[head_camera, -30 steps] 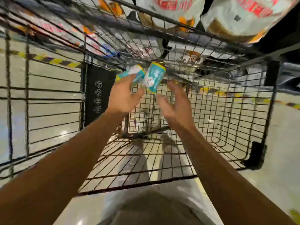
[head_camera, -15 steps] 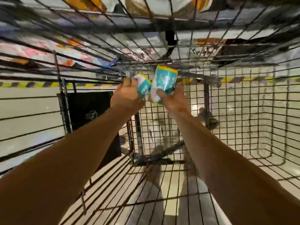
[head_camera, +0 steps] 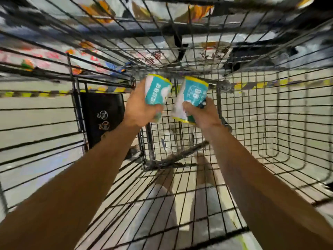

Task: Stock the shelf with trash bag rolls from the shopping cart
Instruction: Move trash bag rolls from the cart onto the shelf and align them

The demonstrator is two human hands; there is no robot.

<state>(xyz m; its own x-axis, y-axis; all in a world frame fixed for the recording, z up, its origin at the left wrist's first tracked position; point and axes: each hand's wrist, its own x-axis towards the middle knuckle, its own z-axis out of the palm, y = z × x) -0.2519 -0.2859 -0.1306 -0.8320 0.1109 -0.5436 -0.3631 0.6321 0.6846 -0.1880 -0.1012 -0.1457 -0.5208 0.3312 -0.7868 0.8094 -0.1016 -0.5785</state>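
Both arms reach into the wire shopping cart (head_camera: 270,134), and each hand holds one trash bag roll above the cart's floor. The left hand (head_camera: 139,109) is wrapped round the left roll (head_camera: 157,92), a teal-and-white pack with a yellow edge, tilted with its top leaning right. The right hand (head_camera: 203,114) grips the right roll (head_camera: 192,97) (same teal wrapper, large white digits on it) near its lower end. The two rolls sit just beside each other, apart. A black panel (head_camera: 102,112) hangs on the cart's far left wall. Beyond the mesh, blurred packaged goods (head_camera: 100,13) fill the far side.
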